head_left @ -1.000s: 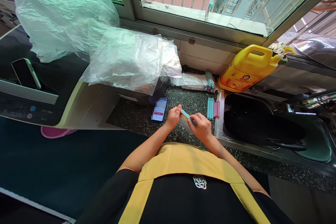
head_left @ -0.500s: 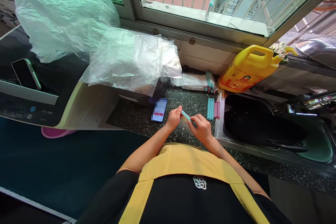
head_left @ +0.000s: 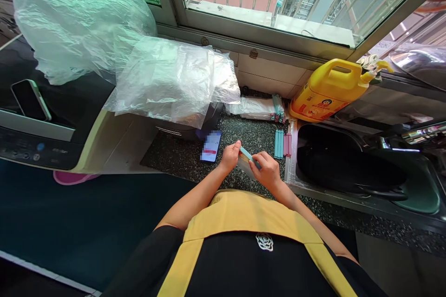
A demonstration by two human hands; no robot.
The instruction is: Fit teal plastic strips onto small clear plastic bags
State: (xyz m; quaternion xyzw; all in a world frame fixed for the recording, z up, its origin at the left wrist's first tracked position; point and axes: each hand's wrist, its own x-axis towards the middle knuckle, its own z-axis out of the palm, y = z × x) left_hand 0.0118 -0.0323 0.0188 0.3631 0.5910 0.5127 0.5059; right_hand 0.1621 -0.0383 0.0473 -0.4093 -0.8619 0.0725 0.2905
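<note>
Over the dark speckled counter [head_left: 181, 160], my left hand [head_left: 230, 155] and my right hand [head_left: 267, 170] hold a small clear bag [head_left: 244, 165] with a teal sealing clip [head_left: 248, 155] along its top edge. The left hand pinches the clip's left end. The right hand's fingers close over its right end. Several loose teal and pink clips [head_left: 282, 143] lie just beyond, beside the sink.
A black sink [head_left: 348, 164] sits to the right, with a yellow jug [head_left: 331, 88] behind it. More clipped bags [head_left: 258, 107] lie by the wall. Crumpled clear plastic [head_left: 139, 65] covers the left side. A blue card [head_left: 211, 146] lies on the counter, and a phone [head_left: 29, 100] rests on an appliance.
Both hands stay on the clip and bag with almost no movement. The view has shifted slightly.
</note>
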